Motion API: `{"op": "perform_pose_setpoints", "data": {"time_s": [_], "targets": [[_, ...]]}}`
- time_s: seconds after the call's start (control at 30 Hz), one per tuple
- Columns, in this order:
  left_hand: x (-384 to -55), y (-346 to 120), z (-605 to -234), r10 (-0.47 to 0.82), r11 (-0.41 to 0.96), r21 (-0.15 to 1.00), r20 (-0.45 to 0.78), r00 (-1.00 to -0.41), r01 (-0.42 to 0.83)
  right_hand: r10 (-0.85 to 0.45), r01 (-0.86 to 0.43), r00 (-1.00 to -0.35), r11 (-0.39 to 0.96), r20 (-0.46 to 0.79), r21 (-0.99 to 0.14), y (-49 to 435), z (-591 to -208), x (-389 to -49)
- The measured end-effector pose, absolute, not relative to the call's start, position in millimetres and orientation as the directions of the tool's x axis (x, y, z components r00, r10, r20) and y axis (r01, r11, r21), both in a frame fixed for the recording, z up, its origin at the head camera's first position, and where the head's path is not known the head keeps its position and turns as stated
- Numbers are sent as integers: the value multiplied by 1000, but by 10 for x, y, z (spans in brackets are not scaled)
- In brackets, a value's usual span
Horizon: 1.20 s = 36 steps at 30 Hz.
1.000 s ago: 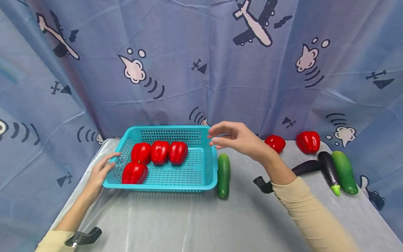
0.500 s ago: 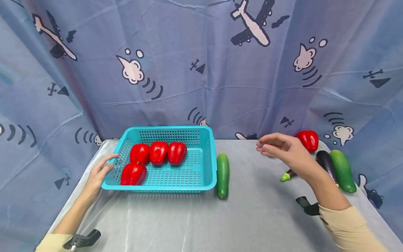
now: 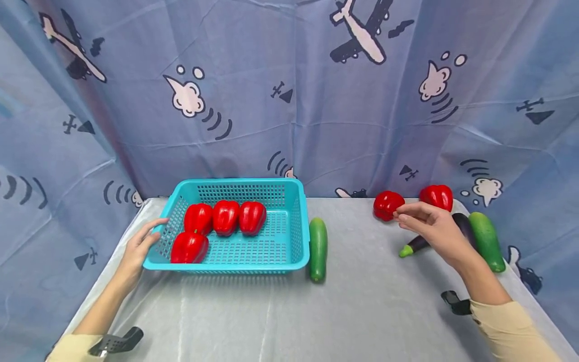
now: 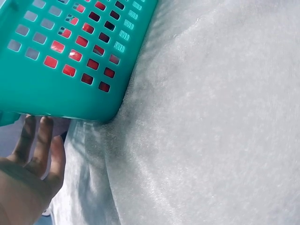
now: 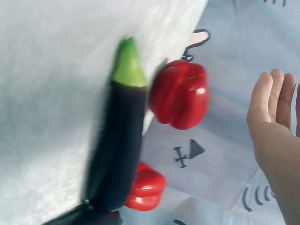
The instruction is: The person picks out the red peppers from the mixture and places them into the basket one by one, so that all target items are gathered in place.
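Observation:
A turquoise plastic basket [image 3: 298, 254] on the table holds several red bell peppers [image 3: 189, 246]. My left hand [image 3: 137, 254] is at its left side, fingertips touching the rim. In the left wrist view the fingers [image 4: 41, 147] look fairly straight against the basket wall [image 4: 56, 93]. My right hand [image 3: 434, 229] is in the air with relaxed fingers and holds nothing. Just left of its fingertips sits a red bell pepper [image 3: 388, 205]; another pepper [image 3: 438, 196] is behind it. An eggplant [image 3: 413, 245] lies partly hidden under the right hand.
A cucumber [image 3: 318, 250] lies along the basket's right side. At the far right rest a second eggplant [image 3: 465, 229] and a thick green cucumber [image 3: 486, 241]. A blue patterned curtain [image 3: 253, 100] hangs behind and around the table [image 3: 280, 317].
My right hand has moved from the basket's right rim rightward across the table to the loose pepper and eggplants. My left hand has stayed at the basket's left side.

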<state>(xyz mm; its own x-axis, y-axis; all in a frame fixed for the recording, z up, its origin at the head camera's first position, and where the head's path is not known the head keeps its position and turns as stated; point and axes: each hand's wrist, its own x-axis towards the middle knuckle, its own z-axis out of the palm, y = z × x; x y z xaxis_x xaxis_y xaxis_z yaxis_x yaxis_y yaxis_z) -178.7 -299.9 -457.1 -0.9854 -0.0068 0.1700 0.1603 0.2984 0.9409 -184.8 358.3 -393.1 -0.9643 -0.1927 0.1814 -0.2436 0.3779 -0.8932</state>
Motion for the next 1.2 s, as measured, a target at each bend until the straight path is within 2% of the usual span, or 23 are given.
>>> {"op": "perform_pose_setpoints", "data": {"time_s": [0.43, 0.67, 0.8, 1.2], "targets": [[-1840, -2969, -4585, -23, 296, 942, 170, -985, 155, -97, -204, -979, 405, 180, -891, 3815, -4187, -2216], [-1823, -2988, -4579, -27, 300, 942, 167, -986, 151, -36, -169, -983, 566, 180, -807, 3850, -4164, -2314], [-1808, -2997, -4585, -33, 284, 947, 166, -986, 150, -9, -110, -991, 595, 130, -796, 3856, -4165, -2386], [-1795, -2995, -4589, -29, 255, 955, 166, -986, 153, -89, -41, -996, 570, -13, -820, 3869, -4310, -2658]]}}
